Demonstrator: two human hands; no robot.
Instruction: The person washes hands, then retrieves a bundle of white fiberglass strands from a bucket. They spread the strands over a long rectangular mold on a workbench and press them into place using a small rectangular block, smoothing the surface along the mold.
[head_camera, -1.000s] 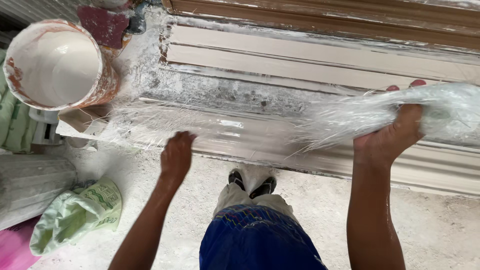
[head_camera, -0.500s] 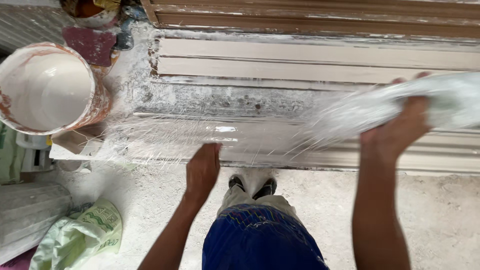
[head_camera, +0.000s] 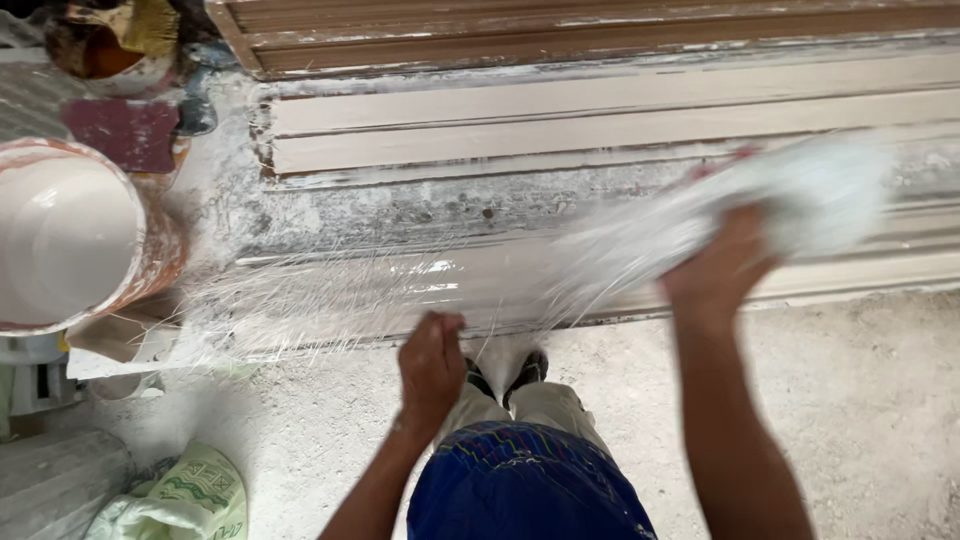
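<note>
Head view: right hand clamped on bunched white fibre mat, held high to draw strands taut; left hand closed, pinning spread fibres on the moulded panel, near paste bucket.

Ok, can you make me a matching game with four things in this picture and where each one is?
Things:
1. bucket of pale paste
2. bundle of white fibres
3. green and white bag
4. shoes

Places:
A. lying on the floor at the bottom left
B. held up in the right hand
C. standing at the left edge, beside the long moulding
D. on the floor just past the left hand, under the blue shorts

Right pairs: 1-C, 2-B, 3-A, 4-D
</note>
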